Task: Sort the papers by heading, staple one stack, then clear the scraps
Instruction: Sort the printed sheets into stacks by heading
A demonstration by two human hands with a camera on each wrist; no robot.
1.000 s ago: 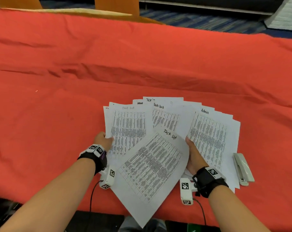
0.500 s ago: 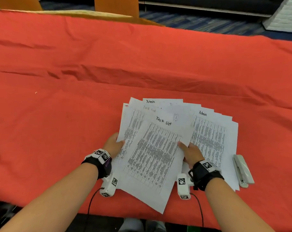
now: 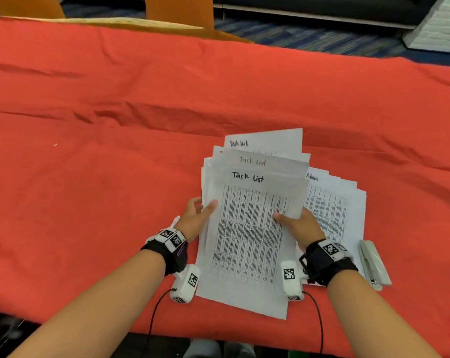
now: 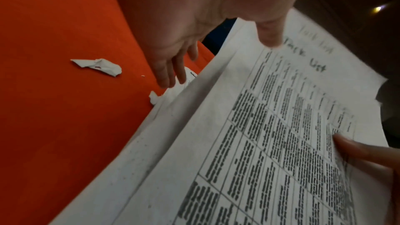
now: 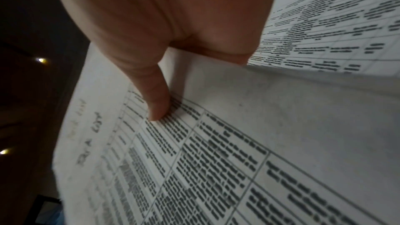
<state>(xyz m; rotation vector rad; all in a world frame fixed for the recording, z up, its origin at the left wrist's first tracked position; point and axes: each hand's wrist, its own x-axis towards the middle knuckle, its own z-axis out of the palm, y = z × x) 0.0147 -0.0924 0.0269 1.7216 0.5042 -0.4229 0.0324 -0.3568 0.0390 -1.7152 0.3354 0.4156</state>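
The Task List sheets (image 3: 249,228) are raised off the desk (image 3: 89,177), left hand (image 3: 193,218) and right hand (image 3: 300,226) pinching opposite edges, probably to square them. Admin sheets (image 3: 332,202) lie at 3 o'clock, stapler (image 3: 373,262) beyond; scraps (image 4: 97,66) at 9 o'clock.

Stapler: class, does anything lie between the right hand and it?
Yes. The right hand grips the Task List stack; the stapler lies to its right on the red cloth. The Admin sheets lie between, their edge right beside the stapler.
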